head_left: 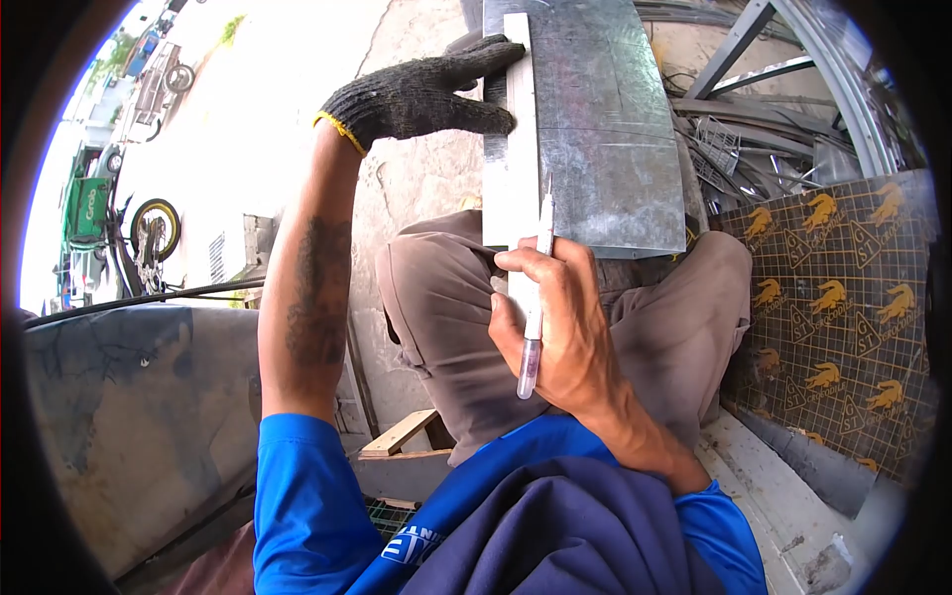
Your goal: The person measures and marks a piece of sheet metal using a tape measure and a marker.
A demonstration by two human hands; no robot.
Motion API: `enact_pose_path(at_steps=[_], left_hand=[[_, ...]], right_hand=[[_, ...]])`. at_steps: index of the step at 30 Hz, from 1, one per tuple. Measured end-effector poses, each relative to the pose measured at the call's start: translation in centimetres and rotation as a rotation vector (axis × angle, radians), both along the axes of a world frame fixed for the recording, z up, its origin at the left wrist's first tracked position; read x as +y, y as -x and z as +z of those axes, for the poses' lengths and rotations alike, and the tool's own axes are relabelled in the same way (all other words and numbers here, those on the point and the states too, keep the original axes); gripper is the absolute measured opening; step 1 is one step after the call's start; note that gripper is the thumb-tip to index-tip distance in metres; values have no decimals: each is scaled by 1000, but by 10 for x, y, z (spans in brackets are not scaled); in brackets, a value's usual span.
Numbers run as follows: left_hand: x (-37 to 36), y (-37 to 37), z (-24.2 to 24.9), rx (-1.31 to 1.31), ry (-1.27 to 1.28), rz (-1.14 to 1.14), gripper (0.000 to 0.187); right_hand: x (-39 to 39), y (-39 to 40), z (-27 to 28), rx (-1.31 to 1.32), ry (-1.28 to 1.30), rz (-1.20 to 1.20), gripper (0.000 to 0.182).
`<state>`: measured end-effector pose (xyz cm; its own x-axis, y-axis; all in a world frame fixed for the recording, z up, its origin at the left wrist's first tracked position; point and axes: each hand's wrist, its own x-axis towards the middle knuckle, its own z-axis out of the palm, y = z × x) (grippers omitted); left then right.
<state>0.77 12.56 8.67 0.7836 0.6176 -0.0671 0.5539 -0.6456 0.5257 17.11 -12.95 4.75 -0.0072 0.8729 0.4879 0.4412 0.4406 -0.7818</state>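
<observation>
A grey metal sheet (613,149) lies lengthwise in front of me, its near end between my knees. Along its left side runs a long, pale straight bar (522,149). My left hand (421,94), in a black knit glove with a yellow cuff, reaches over from the left. Its thumb and fingers are spread, with the tips on the bar. Bare, my right hand (565,317) pinches a clear-barrelled pen (532,362) between thumb and fingers. The thin pen tip points away from me, close to the bar's right edge at the near part of the sheet.
Metal strips and offcuts (764,149) are piled at the right beside an angled metal frame (734,45). A dark board with yellow crocodile prints (823,297) stands at the right. A large worn panel (139,416) is on the left, with parked motorbikes (154,233) beyond.
</observation>
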Motion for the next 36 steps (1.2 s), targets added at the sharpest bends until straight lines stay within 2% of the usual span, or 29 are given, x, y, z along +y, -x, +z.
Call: enact_pose_path(at_steps=[2,4,28,31,36], left_hand=[[0,0,0,21,-6,9,88],[3,2,-3,46,-89,-41,79],[4,-3,6,39,-20,-48,88],[-4,-7,13,130,-8,4,81],[1,-3,6,99,-31,-15,81]], right_hand=[[0,-1,2,-6,4,4,49],[0,-1,2,-12,4,6,49],[-1,0,0,-21,-9,-18,46],[-2,-4,1,-53,-3,-37,46],[1,-12,-2,-46,-26,-50,48]])
